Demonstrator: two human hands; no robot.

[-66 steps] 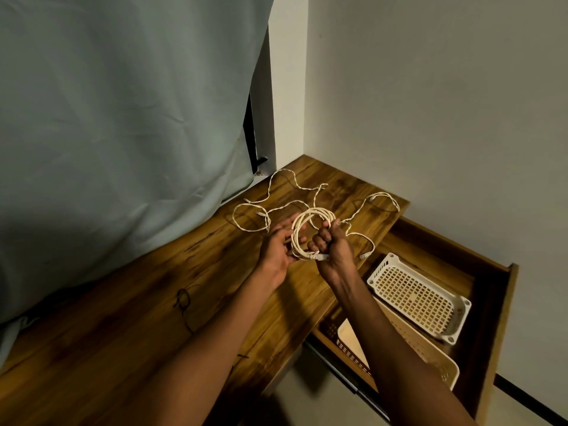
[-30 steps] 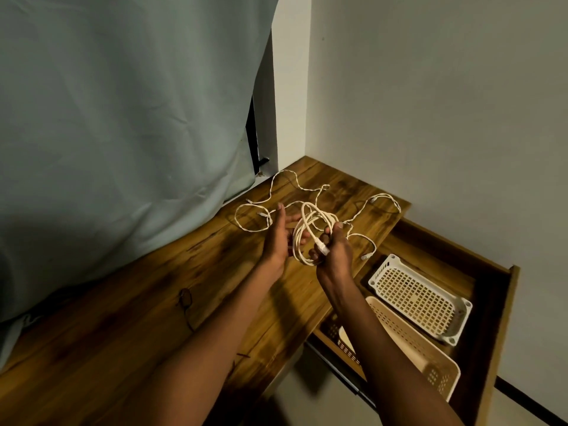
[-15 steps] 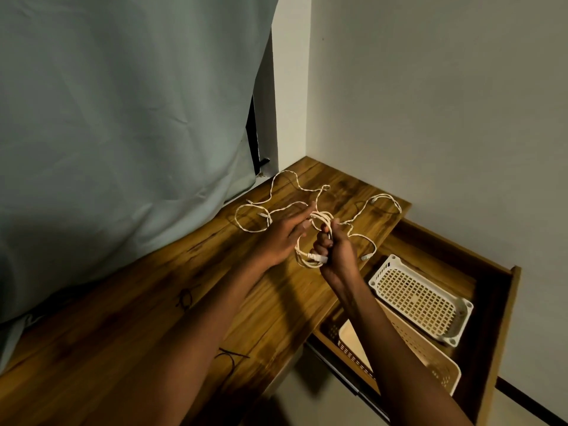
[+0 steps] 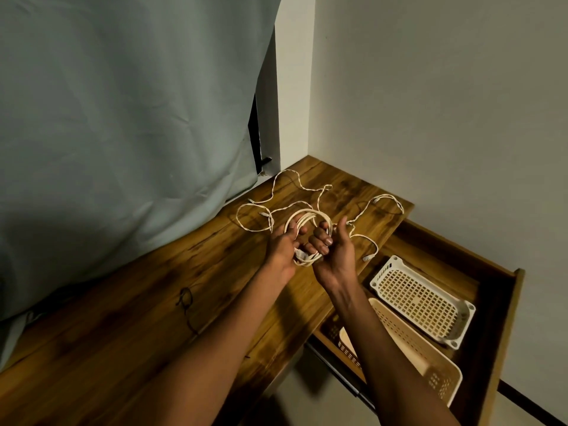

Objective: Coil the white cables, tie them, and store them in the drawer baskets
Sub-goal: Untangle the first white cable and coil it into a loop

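A coil of white cable [image 4: 309, 217] is held upright over the wooden desk [image 4: 159, 302] between both hands. My left hand [image 4: 281, 247] grips its left side, fingers through the loop. My right hand [image 4: 336, 253] holds the right side, palm up, fingers curled inside the ring. Loose white cables [image 4: 292, 189] lie spread on the desk behind the coil, one strand [image 4: 387, 199] near the right edge. An open drawer holds a white basket [image 4: 421, 302] and a beige basket [image 4: 412, 348].
A grey-green curtain [image 4: 123, 118] hangs along the desk's left side. The wall corner stands behind the cables. The drawer's wooden front [image 4: 507, 333] juts out at the right. A thin dark wire [image 4: 186, 299] lies on the desk near my left forearm.
The coil was squeezed narrow between my hands half a second ago; it now stands as a round ring, with my right hand turned palm up and my left fingers hooked through it.
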